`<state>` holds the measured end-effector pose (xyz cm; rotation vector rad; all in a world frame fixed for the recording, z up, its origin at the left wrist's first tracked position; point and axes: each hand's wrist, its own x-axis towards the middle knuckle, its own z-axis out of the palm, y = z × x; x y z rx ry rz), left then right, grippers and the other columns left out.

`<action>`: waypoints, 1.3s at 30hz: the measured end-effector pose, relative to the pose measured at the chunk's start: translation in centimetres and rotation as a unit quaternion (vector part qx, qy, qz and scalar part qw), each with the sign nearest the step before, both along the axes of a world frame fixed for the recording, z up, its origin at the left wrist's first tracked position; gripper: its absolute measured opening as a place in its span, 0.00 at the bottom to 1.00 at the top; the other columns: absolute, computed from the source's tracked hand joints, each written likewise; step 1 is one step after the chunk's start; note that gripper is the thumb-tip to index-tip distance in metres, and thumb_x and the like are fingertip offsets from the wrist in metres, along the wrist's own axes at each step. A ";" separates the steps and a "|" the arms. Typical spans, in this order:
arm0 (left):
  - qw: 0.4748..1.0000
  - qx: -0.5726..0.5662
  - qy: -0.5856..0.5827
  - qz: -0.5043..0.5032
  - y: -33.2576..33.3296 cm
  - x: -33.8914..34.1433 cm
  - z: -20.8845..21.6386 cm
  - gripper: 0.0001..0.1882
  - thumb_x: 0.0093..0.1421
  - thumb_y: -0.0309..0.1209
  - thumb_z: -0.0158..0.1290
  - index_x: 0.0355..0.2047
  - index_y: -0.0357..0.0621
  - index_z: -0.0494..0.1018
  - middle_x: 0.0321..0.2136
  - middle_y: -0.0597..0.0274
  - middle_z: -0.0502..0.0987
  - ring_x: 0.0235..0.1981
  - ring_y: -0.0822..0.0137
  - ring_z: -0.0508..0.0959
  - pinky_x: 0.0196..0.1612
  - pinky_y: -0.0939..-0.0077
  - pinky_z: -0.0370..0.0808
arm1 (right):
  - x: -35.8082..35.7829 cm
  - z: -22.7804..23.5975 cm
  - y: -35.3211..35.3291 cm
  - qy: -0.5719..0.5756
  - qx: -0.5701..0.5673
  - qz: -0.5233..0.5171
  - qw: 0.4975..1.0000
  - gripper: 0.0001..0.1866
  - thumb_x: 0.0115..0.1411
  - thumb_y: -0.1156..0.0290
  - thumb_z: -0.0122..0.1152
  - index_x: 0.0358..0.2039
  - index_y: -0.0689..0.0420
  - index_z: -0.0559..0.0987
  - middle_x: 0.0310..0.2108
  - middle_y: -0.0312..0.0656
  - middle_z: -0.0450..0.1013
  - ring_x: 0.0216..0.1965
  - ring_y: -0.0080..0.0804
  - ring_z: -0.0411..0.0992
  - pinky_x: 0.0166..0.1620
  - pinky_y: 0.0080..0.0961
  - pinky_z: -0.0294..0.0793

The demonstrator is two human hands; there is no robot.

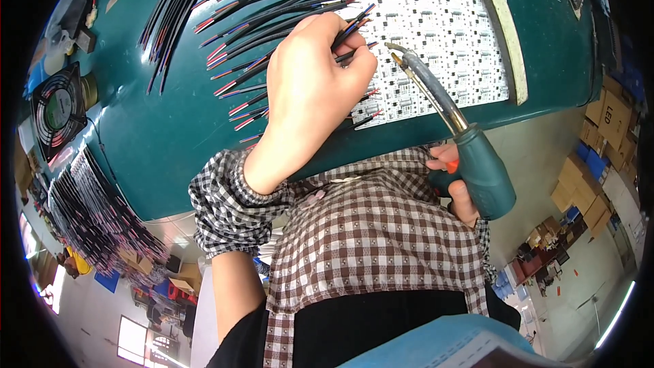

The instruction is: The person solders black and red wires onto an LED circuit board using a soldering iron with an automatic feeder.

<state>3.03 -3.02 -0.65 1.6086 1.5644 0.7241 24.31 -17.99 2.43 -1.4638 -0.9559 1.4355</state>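
My left hand is closed in a pinch on a black cable with bare coloured wire ends, over the left edge of a white circuit board sheet. Beneath and beside it, several more black cables lie in a row, their far ends on the sheet. My right hand, partly hidden behind the tool, is wrapped round the green handle of a soldering gun. The gun's bent metal tip and the thin tube beside it point up and left over the sheet, just right of my left fingers.
A pale, worn strip lies along the sheet's right side. On the green table, a bundle of black cables lies at the far left. Near the left edge stand a black fan and a hanging mass of cables. Cardboard boxes are stacked at right.
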 end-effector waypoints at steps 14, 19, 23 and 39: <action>1.000 0.007 0.005 0.004 0.0 0.0 0.0 0.06 0.46 0.27 0.55 0.22 0.37 0.71 0.23 0.52 0.74 0.25 0.49 0.75 0.29 0.61 0.72 | 0.1 -0.3 0.1 -0.040 0.031 0.039 0.998 0.43 0.54 0.63 0.70 0.61 0.70 0.57 0.41 0.54 0.75 0.43 0.42 0.76 0.45 0.35 0.80; 1.000 0.000 0.006 0.004 0.0 0.1 0.1 0.06 0.46 0.27 0.55 0.22 0.36 0.71 0.23 0.52 0.74 0.25 0.49 0.75 0.29 0.61 0.72 | -0.1 -0.5 0.0 -0.023 0.024 0.023 0.999 0.42 0.54 0.64 0.70 0.61 0.70 0.57 0.41 0.53 0.75 0.44 0.41 0.76 0.46 0.35 0.79; 1.000 -0.005 0.001 0.009 -0.1 0.1 0.0 0.06 0.46 0.27 0.55 0.22 0.36 0.71 0.23 0.52 0.74 0.25 0.49 0.75 0.29 0.61 0.72 | 0.0 -0.4 0.0 -0.025 0.014 0.027 0.999 0.42 0.54 0.65 0.69 0.61 0.70 0.57 0.41 0.53 0.75 0.44 0.39 0.76 0.47 0.35 0.78; 1.000 0.003 0.007 0.008 -0.1 0.2 -0.1 0.06 0.45 0.28 0.55 0.21 0.37 0.71 0.22 0.53 0.74 0.24 0.50 0.75 0.29 0.61 0.71 | -0.2 0.7 0.3 -0.025 0.003 0.019 1.000 0.44 0.54 0.62 0.69 0.62 0.70 0.55 0.48 0.58 0.71 0.50 0.44 0.73 0.50 0.37 0.77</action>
